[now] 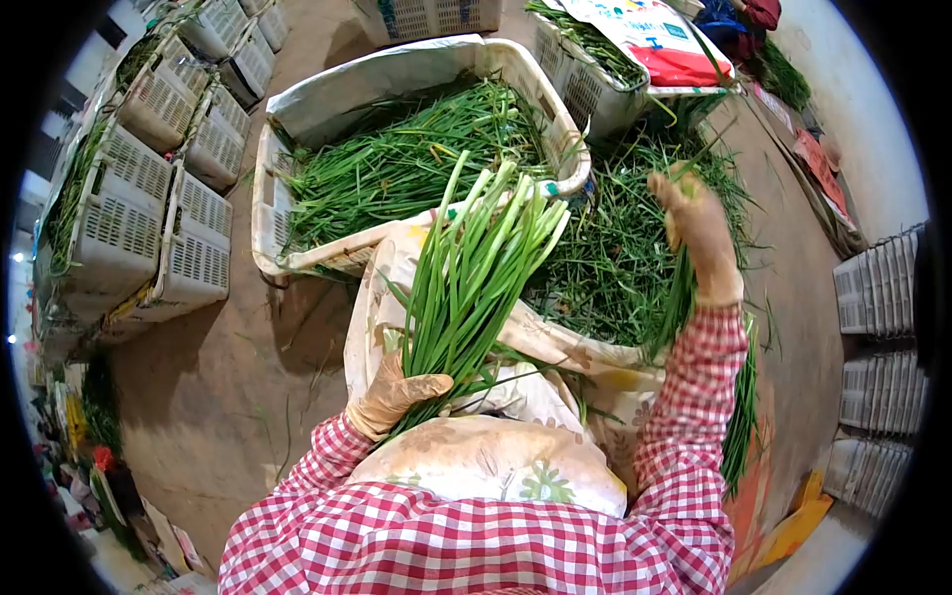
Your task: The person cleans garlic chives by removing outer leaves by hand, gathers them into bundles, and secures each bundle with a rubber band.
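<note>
My left hand, in a tan glove, is wrapped round the lower part of a thick bundle of long green stalks. The pale ends of the bundle point up and away from me. At the right, my gloved right hand is raised above a heap of loose green leaves, its fingers closed and partly blurred. Some green blades show at its fingertips and others hang below the palm. In front of me a white crate holds more green stalks. A stained apron covers my lap.
Slatted white crates stand stacked at the left. Another crate with greens and a red-and-white bag is at the back right. Grey crates line the right side. Part of another person shows at the top right.
</note>
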Action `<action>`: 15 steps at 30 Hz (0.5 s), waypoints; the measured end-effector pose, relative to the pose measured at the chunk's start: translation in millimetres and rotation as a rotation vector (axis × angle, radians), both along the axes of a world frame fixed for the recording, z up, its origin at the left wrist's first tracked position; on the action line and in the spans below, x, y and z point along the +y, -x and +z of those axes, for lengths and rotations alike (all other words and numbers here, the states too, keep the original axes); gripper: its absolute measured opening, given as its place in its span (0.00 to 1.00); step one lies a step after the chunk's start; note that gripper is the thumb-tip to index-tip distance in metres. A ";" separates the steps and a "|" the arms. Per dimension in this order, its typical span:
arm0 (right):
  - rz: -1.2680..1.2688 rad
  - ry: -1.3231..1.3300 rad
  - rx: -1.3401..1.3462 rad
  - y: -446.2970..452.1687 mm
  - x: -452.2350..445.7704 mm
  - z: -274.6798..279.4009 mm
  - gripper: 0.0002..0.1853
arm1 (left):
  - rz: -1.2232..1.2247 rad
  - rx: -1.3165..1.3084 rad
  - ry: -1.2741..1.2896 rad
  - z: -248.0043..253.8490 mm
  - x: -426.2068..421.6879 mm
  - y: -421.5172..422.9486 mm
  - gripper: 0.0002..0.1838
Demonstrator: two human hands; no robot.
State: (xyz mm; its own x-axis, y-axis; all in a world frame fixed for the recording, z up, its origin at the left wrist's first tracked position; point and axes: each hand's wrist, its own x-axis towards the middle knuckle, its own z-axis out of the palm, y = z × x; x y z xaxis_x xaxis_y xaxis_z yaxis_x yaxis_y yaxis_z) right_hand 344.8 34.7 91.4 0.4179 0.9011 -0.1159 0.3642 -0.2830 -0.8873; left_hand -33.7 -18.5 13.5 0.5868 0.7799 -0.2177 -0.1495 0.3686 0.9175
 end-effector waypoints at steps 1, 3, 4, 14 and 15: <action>0.136 -0.048 0.287 9.6 -9.1 -8.1 0.23 | 0.004 -0.004 -0.007 0.9 3.9 -1.2 0.28; 0.402 -0.005 0.721 29.5 -21.6 -22.7 0.31 | -0.072 0.041 0.071 0.9 10.3 -7.1 0.29; 0.403 0.039 0.891 36.7 -23.3 -42.8 0.37 | -0.149 0.087 0.077 -10.2 15.0 -7.9 0.30; 0.240 -0.413 0.735 13.6 -53.3 -47.4 0.51 | -0.303 0.858 -1.108 -6.3 26.0 -106.0 0.49; 0.212 -0.391 0.581 7.4 -56.9 -41.4 0.45 | -0.287 0.827 -1.210 -11.5 25.6 -112.5 0.52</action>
